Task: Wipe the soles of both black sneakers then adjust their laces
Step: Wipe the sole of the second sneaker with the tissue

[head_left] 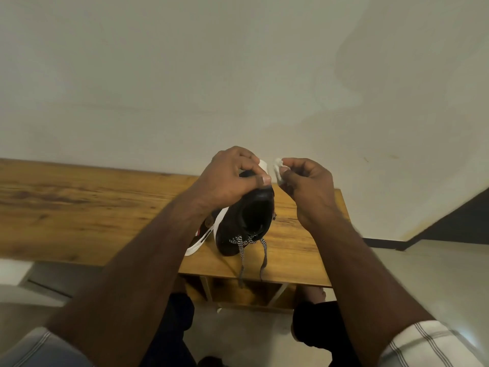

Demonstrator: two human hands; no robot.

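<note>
A black sneaker with white sole [244, 221] is held heel-up over the wooden bench [79, 207] by the gripping left hand [227, 173]; just right, the right hand [307, 184] pinches a white wipe [278, 165]

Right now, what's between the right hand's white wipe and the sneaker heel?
Head view: nothing but a narrow gap. The white wipe pinched in the right hand sits just right of the sneaker heel's white sole edge, gripped by the left hand.
</note>
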